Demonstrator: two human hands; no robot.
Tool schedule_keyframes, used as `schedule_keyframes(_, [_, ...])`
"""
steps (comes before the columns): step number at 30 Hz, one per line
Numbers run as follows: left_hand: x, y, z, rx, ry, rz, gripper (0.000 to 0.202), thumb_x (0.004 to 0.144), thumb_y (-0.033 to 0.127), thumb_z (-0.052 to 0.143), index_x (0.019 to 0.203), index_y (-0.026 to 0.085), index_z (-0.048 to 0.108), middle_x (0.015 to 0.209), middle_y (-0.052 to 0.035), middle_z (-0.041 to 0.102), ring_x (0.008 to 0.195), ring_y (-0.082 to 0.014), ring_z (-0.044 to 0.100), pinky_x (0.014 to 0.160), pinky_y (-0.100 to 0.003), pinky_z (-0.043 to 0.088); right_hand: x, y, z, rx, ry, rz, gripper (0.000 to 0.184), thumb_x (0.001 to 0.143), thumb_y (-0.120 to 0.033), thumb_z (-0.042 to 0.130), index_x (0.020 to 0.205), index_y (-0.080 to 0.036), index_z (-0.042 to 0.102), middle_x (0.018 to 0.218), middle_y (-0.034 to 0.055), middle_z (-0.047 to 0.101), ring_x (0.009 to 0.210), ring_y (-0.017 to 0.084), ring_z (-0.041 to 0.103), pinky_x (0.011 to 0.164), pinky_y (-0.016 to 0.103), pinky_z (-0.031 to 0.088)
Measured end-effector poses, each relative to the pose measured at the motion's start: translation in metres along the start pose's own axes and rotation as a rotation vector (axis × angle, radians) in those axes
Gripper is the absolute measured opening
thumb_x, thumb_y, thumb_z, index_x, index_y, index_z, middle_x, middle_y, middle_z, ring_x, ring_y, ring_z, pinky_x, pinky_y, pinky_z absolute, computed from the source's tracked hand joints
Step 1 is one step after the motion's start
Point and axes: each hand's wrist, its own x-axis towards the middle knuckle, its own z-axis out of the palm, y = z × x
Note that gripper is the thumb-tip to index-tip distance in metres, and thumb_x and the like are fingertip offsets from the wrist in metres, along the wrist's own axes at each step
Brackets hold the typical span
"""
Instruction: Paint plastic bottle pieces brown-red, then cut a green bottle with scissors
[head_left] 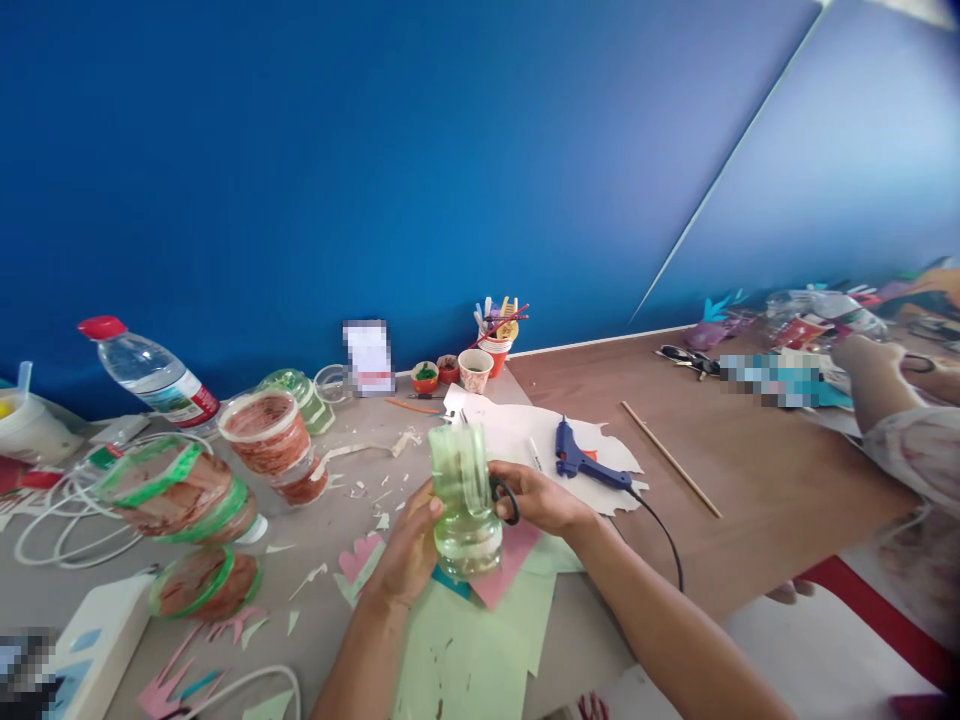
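Note:
My left hand (409, 545) is closed round the side of a clear green cut plastic bottle (466, 545), held upright above the sheets of paper. My right hand (536, 497) is closed on a pair of scissors, whose black handle loop (507, 500) shows against the bottle's right side. The blades are mostly hidden at the bottle. Beneath it lie light green paper (465, 650) and a piece of pink paper (510, 560).
A blue glue gun (574, 455) with a black cord rests on white paper, left of a wooden stick (671, 458). Brown-painted containers (266, 430) and a red-capped bottle (154, 375) stand left. Cups of paint and brushes (495, 345) line the wall. Another person's arm (870, 380) reaches in at right.

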Motion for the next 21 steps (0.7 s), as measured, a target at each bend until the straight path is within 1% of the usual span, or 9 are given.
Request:
schedule_keyframes(3, [0.002, 0.003, 0.000, -0.038, 0.140, 0.023, 0.050, 0.075, 0.047, 0.074, 0.116, 0.019, 0.067, 0.103, -0.0096, 0.074, 0.099, -0.0296, 0.069, 0.087, -0.042, 0.052, -0.001, -0.002, -0.005, 0.101, 0.111, -0.060, 0.058, 0.062, -0.034, 0.086, 0.113, -0.020, 0.063, 0.087, 0.0054, 0.068, 0.071, 0.014, 0.058, 0.058, 0.023, 0.039])
schedule_keyframes(5, [0.005, 0.005, 0.001, -0.032, 0.212, 0.052, 0.049, 0.076, 0.040, 0.075, 0.120, 0.021, 0.064, 0.103, -0.0070, 0.074, 0.101, -0.0278, 0.068, 0.091, -0.042, 0.051, 0.000, -0.002, -0.007, 0.126, 0.178, -0.101, 0.059, 0.061, -0.036, 0.086, 0.113, -0.021, 0.062, 0.082, 0.0045, 0.067, 0.070, 0.015, 0.058, 0.056, 0.024, 0.036])
schedule_keyframes(8, [0.010, 0.005, 0.000, -0.053, 0.288, 0.125, 0.049, 0.074, 0.034, 0.077, 0.120, 0.023, 0.063, 0.104, -0.0050, 0.074, 0.105, -0.0269, 0.067, 0.096, -0.041, 0.049, 0.004, 0.003, -0.006, 0.129, 0.259, -0.129, 0.058, 0.060, -0.044, 0.086, 0.108, -0.020, 0.064, 0.072, 0.0016, 0.062, 0.062, 0.014, 0.052, 0.053, 0.025, 0.033])
schedule_keyframes(11, [0.013, 0.004, -0.001, -0.110, 0.333, 0.209, 0.048, 0.073, 0.032, 0.078, 0.117, 0.024, 0.064, 0.109, -0.0045, 0.074, 0.111, -0.0256, 0.065, 0.099, -0.039, 0.047, 0.009, 0.012, -0.002, 0.114, 0.331, -0.143, 0.055, 0.063, -0.052, 0.082, 0.105, -0.020, 0.065, 0.073, 0.0009, 0.061, 0.056, 0.011, 0.045, 0.051, 0.025, 0.032])
schedule_keyframes(13, [0.014, 0.002, 0.000, -0.125, 0.334, 0.241, 0.046, 0.074, 0.032, 0.078, 0.117, 0.025, 0.064, 0.112, -0.0044, 0.073, 0.114, -0.0245, 0.063, 0.100, -0.038, 0.046, 0.012, 0.018, 0.002, 0.099, 0.354, -0.153, 0.056, 0.064, -0.055, 0.081, 0.106, -0.021, 0.066, 0.073, -0.0006, 0.057, 0.055, 0.010, 0.045, 0.051, 0.025, 0.034])
schedule_keyframes(16, [0.014, -0.004, 0.006, -0.088, 0.297, 0.258, 0.047, 0.076, 0.029, 0.076, 0.120, 0.026, 0.062, 0.114, -0.0041, 0.072, 0.117, -0.0239, 0.061, 0.101, -0.037, 0.045, 0.014, 0.022, 0.008, 0.076, 0.336, -0.152, 0.062, 0.061, -0.059, 0.080, 0.108, -0.021, 0.066, 0.071, -0.0022, 0.053, 0.055, 0.011, 0.047, 0.053, 0.026, 0.039])
schedule_keyframes(19, [0.012, -0.008, 0.012, -0.011, 0.244, 0.264, 0.047, 0.079, 0.024, 0.073, 0.124, 0.027, 0.061, 0.115, -0.0037, 0.072, 0.120, -0.0237, 0.060, 0.104, -0.038, 0.043, 0.013, 0.020, 0.011, 0.011, 0.346, -0.138, 0.064, 0.057, -0.057, 0.081, 0.108, -0.021, 0.066, 0.072, -0.0013, 0.055, 0.057, 0.012, 0.047, 0.054, 0.026, 0.040])
schedule_keyframes(21, [0.011, -0.007, 0.011, -0.010, 0.194, 0.227, 0.047, 0.077, 0.021, 0.073, 0.123, 0.026, 0.062, 0.113, -0.0039, 0.073, 0.121, -0.0242, 0.059, 0.106, -0.040, 0.042, 0.010, 0.014, 0.010, -0.042, 0.390, -0.149, 0.064, 0.056, -0.055, 0.080, 0.109, -0.022, 0.066, 0.079, 0.0007, 0.060, 0.061, 0.014, 0.048, 0.054, 0.026, 0.041])
